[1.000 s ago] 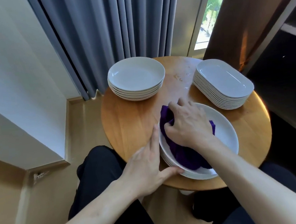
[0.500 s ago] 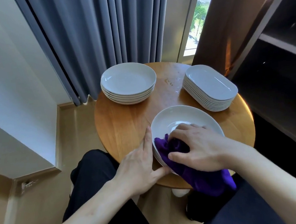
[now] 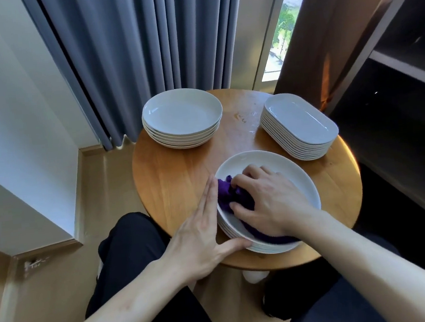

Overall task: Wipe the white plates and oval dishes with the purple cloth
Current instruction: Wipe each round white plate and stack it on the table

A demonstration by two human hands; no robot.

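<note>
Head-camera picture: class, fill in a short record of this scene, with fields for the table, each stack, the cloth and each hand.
table: round wooden table
near: near stack of round plates, by the front edge
far left: far stack of round plates
far right: stack of oval dishes
cloth: purple cloth, bunched in the top near plate
left: left hand, straight fingers against the near stack
right: right hand, grips the cloth

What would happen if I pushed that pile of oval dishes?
The stack of oval dishes would probably feel heavy, since many are piled up. Their glossy white surfaces look smooth, so top ones might slide if pushed hard. They look ceramic and stand near the table's rim, so a fall would likely break them.
</note>
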